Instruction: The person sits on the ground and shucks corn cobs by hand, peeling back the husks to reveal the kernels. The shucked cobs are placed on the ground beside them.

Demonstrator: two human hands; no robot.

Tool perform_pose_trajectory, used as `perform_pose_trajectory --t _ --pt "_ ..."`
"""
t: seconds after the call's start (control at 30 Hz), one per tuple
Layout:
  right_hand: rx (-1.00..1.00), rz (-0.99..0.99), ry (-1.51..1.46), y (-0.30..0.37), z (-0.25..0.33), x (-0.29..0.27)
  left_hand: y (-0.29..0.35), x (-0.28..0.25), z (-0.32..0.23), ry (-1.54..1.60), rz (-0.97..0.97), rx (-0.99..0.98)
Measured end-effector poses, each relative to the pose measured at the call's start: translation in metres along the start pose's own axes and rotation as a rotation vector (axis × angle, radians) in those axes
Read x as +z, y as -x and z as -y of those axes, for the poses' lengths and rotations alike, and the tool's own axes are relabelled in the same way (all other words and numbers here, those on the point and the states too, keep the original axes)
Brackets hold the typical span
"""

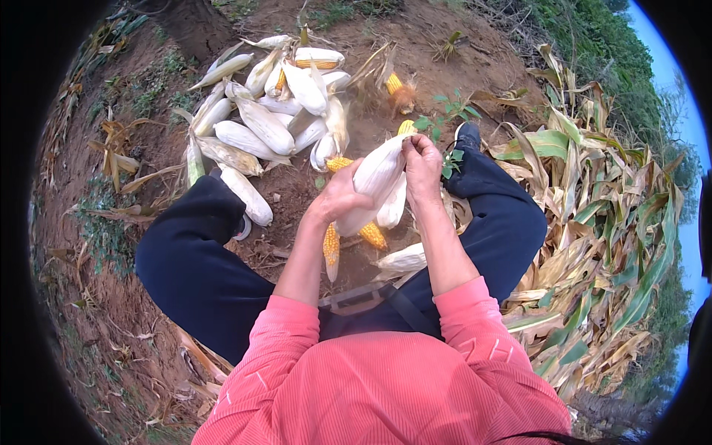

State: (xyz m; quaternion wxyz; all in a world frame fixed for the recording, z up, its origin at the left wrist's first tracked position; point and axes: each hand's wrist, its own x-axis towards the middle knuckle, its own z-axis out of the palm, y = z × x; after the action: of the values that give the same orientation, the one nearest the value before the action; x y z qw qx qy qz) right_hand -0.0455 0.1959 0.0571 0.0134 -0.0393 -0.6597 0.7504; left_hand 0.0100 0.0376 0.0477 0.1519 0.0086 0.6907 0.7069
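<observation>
Corn ear [380, 176] in a pale husk is held at the centre of the frame, slanting from lower left to upper right. Nearest the camera, a ribbed pink top [386, 386] fills the bottom middle, its sleeves ending at bare forearms. The left hand [337, 194] is wrapped around the ear's left side, thumb across the husk; the right hand [423, 165] pinches the husk at the upper right end, fingertips together. Dark trousers [196, 256] cover bent legs spread to either side. Between them on the brown soil, just below the hands, lie yellow cobs [331, 248] with kernels bared, and a husked ear [404, 259] near the right thigh. Dry corn leaves [593, 215], some green, spread down the right of the frame. Farther off, at upper left of centre, a pile of corn [259, 126] lies mostly in pale husks, a few kernels showing. A trunk [194, 30] stands at the upper left; green shrubs [604, 48] and blue sky [656, 52] edge the upper right.
</observation>
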Motion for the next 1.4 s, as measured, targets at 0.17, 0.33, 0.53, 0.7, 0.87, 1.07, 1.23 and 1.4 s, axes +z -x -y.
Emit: perform_pose_trajectory --t 0.17,0.33,0.53,0.7,0.87,1.07,1.23,1.4 --pt "-0.002 0.105 -0.179 0.001 0.001 0.002 0.005 -0.002 -0.001 0.135 0.099 -0.041" --pt "0.117 0.200 -0.195 0.000 0.001 0.001 0.007 -0.005 -0.003 0.042 0.199 -0.075" --pt "0.300 0.217 -0.232 -0.001 -0.019 -0.007 0.009 -0.004 -0.005 0.008 0.259 -0.051" --pt "0.334 0.214 -0.194 0.012 -0.017 -0.003 0.010 -0.004 -0.001 0.173 0.318 0.050" --pt "0.340 0.136 -0.719 -0.002 -0.004 -0.002 0.007 0.002 0.001 0.608 0.153 0.086" --pt "0.474 -0.090 -0.889 0.013 0.009 0.012 -0.005 0.026 0.003 0.399 -0.209 0.284" --pt "0.435 -0.086 -0.939 0.019 0.017 0.020 -0.010 0.038 0.011 0.389 -0.438 0.265" --pt "0.450 -0.056 -0.956 0.014 0.007 0.011 -0.018 0.024 0.023 0.776 -0.535 0.156"
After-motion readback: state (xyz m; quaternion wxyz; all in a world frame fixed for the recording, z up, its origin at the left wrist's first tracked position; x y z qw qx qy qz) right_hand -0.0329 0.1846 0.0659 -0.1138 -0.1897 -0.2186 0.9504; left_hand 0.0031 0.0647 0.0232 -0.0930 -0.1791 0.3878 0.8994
